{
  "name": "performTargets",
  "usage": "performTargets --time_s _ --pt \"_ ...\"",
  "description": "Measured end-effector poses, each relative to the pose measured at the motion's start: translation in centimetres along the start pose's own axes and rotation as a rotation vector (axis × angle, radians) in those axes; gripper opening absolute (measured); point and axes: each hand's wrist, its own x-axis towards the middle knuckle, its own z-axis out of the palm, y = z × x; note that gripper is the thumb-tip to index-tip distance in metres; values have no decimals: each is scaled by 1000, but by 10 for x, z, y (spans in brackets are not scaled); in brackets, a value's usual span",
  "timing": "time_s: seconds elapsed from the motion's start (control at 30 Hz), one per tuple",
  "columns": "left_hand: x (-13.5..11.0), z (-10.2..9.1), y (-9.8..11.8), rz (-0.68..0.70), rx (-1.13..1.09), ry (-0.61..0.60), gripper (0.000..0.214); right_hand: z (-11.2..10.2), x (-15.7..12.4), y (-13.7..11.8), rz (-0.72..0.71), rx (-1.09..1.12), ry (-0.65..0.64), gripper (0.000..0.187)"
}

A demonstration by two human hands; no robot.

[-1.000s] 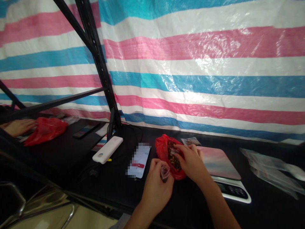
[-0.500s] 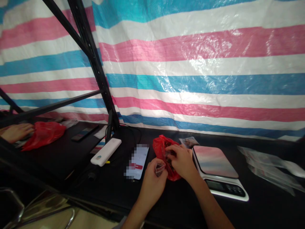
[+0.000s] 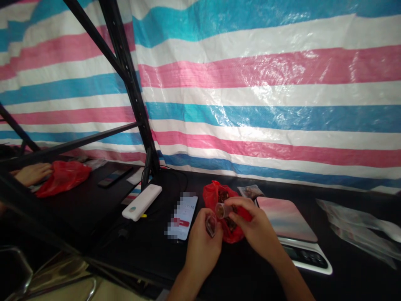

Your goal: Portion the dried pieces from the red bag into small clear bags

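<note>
My left hand [image 3: 202, 246] is closed on a small clear plastic bag [image 3: 211, 224], held just left of a red plastic bag [image 3: 216, 198] full of small dark brown pieces. My right hand [image 3: 255, 230] pinches a small clear cup [image 3: 220, 210] with brown pieces in it, tipped toward the little bag. Both hands hover over the black table, in front of the red bag.
A digital kitchen scale [image 3: 291, 228] stands right of my hands. A phone [image 3: 184, 215] and a white power bank [image 3: 142, 201] lie to the left. Clear bags [image 3: 354, 228] lie at the far right. Another person's hand [image 3: 31, 173] rests by a second red bag [image 3: 62, 177]. A black rack post [image 3: 131, 88] rises behind.
My right hand has come out of the red bag holding the small cup and brought it to the little clear bag in my left hand.
</note>
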Motion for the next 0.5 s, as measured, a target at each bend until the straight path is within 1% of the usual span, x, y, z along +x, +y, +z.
performTargets --time_s 0.07,0.13,0.23,0.3,0.4,0.47,0.5 --pt "-1 2 1 1 -18 -12 6 2 -4 -11 -84 -33 -78 21" --pt "-1 4 2 0 -26 -8 10 2 -7 -19 -168 -87 -116 23" --pt "-1 7 2 3 21 38 14 1 -12 -23 -319 -180 -96 29" --pt "-1 8 2 -3 57 59 16 1 -14 -23 -395 -218 -72 31" --pt "0 8 3 -17 83 75 18 2 -15 -22 -419 -214 -73 34" --pt "0 8 4 -13 90 89 18 6 -15 -21 -385 -185 -61 33" --pt "0 7 5 -6 92 98 17 7 -15 -20 -355 -166 -34 32"
